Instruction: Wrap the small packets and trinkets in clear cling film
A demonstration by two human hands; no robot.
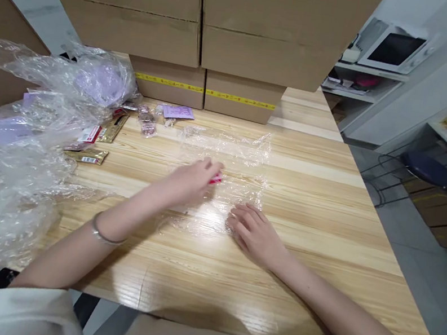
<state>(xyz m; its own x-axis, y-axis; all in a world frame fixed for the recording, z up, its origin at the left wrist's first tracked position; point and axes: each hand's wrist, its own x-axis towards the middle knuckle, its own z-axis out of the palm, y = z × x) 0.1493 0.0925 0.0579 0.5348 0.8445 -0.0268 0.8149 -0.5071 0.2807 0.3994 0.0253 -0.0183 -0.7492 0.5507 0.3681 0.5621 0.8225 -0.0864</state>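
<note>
A clear plastic sheet (224, 162) lies spread flat on the wooden table (305, 215). My left hand (191, 182) reaches over it, fingers closed round a small pink-red item (216, 178) that peeks out at the fingertips. My right hand (251, 229) rests flat on the near edge of the sheet, fingers stretched out toward the left. A thin bracelet (103, 233) circles my left wrist.
A heap of crumpled clear plastic bags (5, 165) fills the table's left side. Gold packets (102, 136), small pink sachets (148, 120) and a purple card (178, 112) lie behind. Stacked cardboard boxes (212, 28) wall off the far edge. Shelves and a stool (425, 167) stand at right.
</note>
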